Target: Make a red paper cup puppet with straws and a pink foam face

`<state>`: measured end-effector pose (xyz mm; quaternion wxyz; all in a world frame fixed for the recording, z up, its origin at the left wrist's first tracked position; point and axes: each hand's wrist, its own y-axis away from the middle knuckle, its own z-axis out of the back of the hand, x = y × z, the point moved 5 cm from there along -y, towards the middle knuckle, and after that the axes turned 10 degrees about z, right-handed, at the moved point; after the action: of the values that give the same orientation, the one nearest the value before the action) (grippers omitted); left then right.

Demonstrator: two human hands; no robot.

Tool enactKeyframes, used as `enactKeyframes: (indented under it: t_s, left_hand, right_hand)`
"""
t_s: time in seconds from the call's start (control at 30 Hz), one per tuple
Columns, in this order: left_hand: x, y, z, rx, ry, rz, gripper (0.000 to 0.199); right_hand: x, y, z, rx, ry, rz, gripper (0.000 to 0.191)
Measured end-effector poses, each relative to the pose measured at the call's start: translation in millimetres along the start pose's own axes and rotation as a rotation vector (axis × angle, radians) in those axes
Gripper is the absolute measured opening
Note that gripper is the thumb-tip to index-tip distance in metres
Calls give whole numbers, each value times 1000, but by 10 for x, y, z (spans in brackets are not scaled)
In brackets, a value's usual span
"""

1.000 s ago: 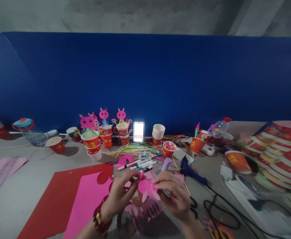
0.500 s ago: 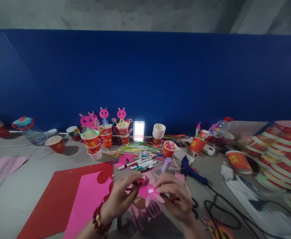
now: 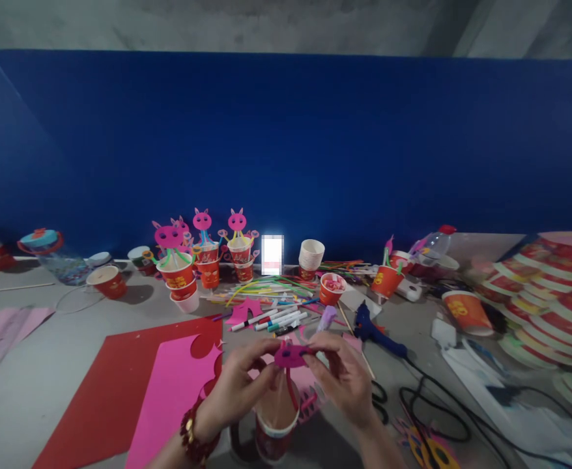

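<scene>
Held level between both hands is a pink paper bunny head [image 3: 290,356] with dark eyes, ears pointing up. My left hand [image 3: 244,384] pinches its left edge, and a beaded bracelet circles that wrist. At the opposite edge my right hand [image 3: 344,378] grips it between thumb and fingers. A red pipe cleaner [image 3: 293,391] runs from below the head into a paper cup [image 3: 276,443], which stands under my hands. Beside the cup lie pink paper cutouts [image 3: 310,400], partly hidden by my right hand.
Finished bunny cups [image 3: 176,280] stand at the back left. Markers [image 3: 281,319] and pipe cleaners [image 3: 271,290] lie ahead. On the right are a blue glue gun [image 3: 378,335] with its black cord, and stacked red cups [image 3: 554,299]. Red sheet [image 3: 95,397] and pink sheet [image 3: 163,397] lie left.
The bunny head has turned from ears toward me to ears up, with its eyes now showing. The cup and red pipe cleaner below have come into clearer view.
</scene>
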<state>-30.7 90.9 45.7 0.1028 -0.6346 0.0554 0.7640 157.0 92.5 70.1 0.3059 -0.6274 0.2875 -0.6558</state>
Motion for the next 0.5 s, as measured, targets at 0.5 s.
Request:
enactKeyframes:
  t_s: [0.5]
  left_hand:
    - [36,-109,-174,157,335,294,33]
  right_hand:
    - [-289,-42,39,-279,-174,-410,28]
